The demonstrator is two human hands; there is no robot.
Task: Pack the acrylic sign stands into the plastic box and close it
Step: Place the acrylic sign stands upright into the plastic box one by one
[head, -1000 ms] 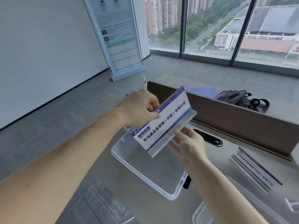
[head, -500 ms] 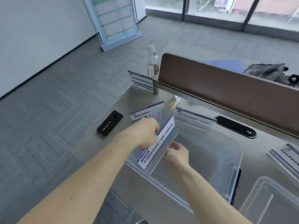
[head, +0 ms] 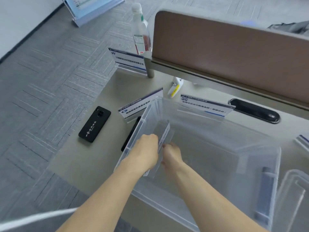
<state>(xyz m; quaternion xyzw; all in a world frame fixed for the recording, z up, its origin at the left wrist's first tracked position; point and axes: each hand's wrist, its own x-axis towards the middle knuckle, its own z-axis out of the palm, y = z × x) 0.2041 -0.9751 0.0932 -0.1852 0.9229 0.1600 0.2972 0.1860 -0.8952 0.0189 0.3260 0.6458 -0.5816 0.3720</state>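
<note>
Hands both inside plastic box (head: 260, 148) at its left wall: left hand (head: 147, 151) and right hand (head: 172, 154) pinch one acrylic sign stand (head: 164, 133), held on edge. Box sits at desk's (head: 100, 164) front-left corner, lid (head: 291, 198) off beside it.

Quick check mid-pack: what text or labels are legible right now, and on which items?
"W": top left of the sign stand by the bottle; its Chinese line is blurred.
Other sign stands: Chinese print, too blurred.
Held sign stand: edge-on, unreadable.
Phone case: white script, too small.
Bottle label: unreadable.
</note>
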